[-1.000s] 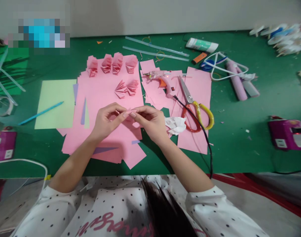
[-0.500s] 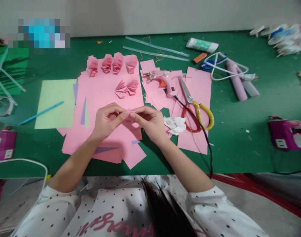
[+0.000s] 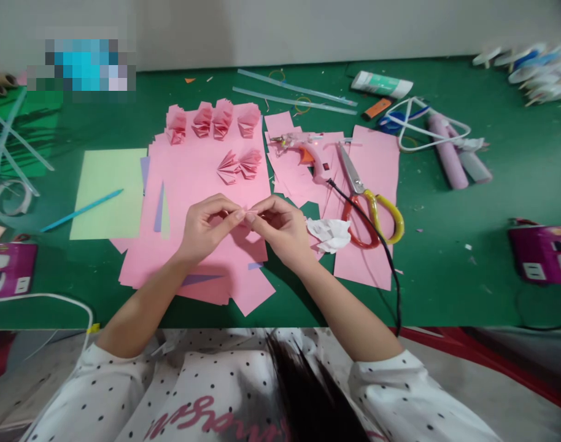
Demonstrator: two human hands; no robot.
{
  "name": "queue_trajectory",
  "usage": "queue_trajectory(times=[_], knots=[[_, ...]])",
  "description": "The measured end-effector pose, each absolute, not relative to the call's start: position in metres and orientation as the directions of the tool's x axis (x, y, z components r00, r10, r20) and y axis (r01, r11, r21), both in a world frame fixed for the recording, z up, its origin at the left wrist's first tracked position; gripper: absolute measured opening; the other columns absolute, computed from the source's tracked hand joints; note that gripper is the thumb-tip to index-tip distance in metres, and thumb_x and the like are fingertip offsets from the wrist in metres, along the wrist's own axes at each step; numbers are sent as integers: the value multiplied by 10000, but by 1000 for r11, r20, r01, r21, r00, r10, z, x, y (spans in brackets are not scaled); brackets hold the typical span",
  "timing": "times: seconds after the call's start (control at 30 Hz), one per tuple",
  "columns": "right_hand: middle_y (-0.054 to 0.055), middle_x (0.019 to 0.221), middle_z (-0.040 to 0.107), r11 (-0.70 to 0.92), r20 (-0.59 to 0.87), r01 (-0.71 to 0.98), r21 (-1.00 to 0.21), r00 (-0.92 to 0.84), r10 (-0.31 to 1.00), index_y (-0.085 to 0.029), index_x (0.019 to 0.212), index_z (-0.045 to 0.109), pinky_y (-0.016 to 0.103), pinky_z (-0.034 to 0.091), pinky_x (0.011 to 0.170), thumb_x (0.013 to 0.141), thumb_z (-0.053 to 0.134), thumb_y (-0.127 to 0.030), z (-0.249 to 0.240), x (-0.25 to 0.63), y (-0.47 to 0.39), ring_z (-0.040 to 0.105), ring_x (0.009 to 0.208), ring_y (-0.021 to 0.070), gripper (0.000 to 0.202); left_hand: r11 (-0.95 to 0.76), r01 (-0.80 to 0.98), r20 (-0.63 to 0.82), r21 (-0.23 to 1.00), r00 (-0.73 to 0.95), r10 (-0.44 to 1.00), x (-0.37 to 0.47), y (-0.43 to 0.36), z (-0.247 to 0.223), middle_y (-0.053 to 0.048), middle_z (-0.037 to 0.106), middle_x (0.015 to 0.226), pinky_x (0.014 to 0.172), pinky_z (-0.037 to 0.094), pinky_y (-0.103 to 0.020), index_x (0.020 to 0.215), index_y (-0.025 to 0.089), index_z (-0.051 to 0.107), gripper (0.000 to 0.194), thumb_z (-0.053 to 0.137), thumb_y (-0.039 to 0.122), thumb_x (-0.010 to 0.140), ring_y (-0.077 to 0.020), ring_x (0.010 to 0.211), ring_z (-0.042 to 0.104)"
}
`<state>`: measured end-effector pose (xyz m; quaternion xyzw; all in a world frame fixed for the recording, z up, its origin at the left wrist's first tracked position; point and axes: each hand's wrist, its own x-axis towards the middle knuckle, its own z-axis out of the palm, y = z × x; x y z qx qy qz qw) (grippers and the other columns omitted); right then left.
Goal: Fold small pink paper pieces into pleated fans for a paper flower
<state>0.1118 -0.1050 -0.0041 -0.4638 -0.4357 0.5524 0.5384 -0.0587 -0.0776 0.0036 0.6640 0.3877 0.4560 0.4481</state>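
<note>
Both hands meet above a stack of pink paper sheets point(image 3: 202, 178) on the green table point(image 3: 446, 270). My left hand point(image 3: 205, 227) and my right hand point(image 3: 283, 228) pinch a small folded pink paper piece point(image 3: 246, 213) between their fingertips; most of it is hidden by the fingers. Several folded pink paper fans point(image 3: 211, 120) stand in a row at the far edge of the stack, and a joined pair of fans point(image 3: 239, 164) lies nearer. A crumpled white tissue point(image 3: 329, 233) lies just right of my right hand.
A pink glue gun point(image 3: 305, 153) with a black cord point(image 3: 382, 245) and yellow-red scissors point(image 3: 370, 205) lie on pink sheets at right. A pale green sheet point(image 3: 108, 193) carries a blue stick point(image 3: 80, 210). Glue sticks point(image 3: 294, 92), a white tube point(image 3: 382, 84) and purple boxes point(image 3: 541, 253) lie around.
The hands stay together on the small pink piece, with only slight finger movement. The whole view has shifted a little to the right.
</note>
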Motion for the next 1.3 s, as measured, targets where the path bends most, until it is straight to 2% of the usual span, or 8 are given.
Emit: queue_trajectory(times=[0.3, 0.4, 0.53, 0.77, 0.87, 1.07, 1.3], knots=[[-51, 651, 592, -37, -37, -184, -982, -1, 999, -224, 742, 610, 242, 427, 522, 770, 861, -479, -5, 112, -104, 522, 567, 95, 359, -374, 156, 302, 914, 353, 886, -57, -78, 6, -31, 734, 757, 665, 502, -287, 795, 208, 764, 258, 766, 436, 915, -140, 690, 632], [-31, 693, 637, -30, -27, -194, -981, -19, 999, -221, 786, 661, 254, 460, 541, 788, 842, -516, -3, 113, -104, 556, 591, 105, 346, -367, 159, 303, 916, 322, 897, -57, -78, 5, -29, 717, 757, 663, 497, -283, 787, 199, 733, 276, 731, 426, 943, -133, 685, 622], [-4, 709, 680, 9, 12, -128, -992, -18, 1000, -221, 801, 703, 282, 506, 572, 866, 756, -589, -1, 114, -105, 594, 623, 129, 377, -340, 176, 287, 924, 272, 919, -58, -78, 4, -22, 677, 754, 665, 499, -283, 783, 195, 699, 294, 713, 436, 951, -131, 687, 608], [7, 740, 707, 88, 87, -55, -995, 26, 996, -218, 816, 693, 287, 529, 639, 910, 736, -553, -5, 115, -107, 632, 664, 134, 351, -372, 202, 306, 906, 293, 906, -58, -76, 3, -19, 701, 793, 637, 490, -256, 828, 195, 716, 225, 771, 397, 908, -121, 701, 618], [17, 759, 724, 100, 99, -39, -994, 23, 995, -221, 821, 704, 309, 557, 689, 907, 729, -579, -3, 114, -107, 658, 692, 149, 369, -341, 201, 280, 918, 282, 918, -58, -76, 4, -19, 696, 763, 642, 490, -264, 797, 199, 724, 258, 753, 422, 923, -129, 704, 622], [20, 759, 733, 88, 87, -47, -995, 24, 996, -224, 821, 718, 319, 564, 681, 877, 736, -630, -1, 112, -107, 658, 670, 151, 410, -235, 112, 200, 966, 257, 945, -56, -76, 4, -18, 687, 754, 618, 484, -263, 770, 195, 716, 302, 777, 463, 897, -125, 673, 615], [22, 780, 734, 70, 70, -75, -995, 10, 998, -224, 846, 734, 320, 553, 682, 886, 746, -584, -3, 111, -108, 655, 684, 151, 363, -175, 81, 148, 981, 261, 954, -56, -78, 6, -12, 644, 742, 595, 475, -267, 765, 195, 693, 321, 773, 478, 893, -130, 678, 606]])
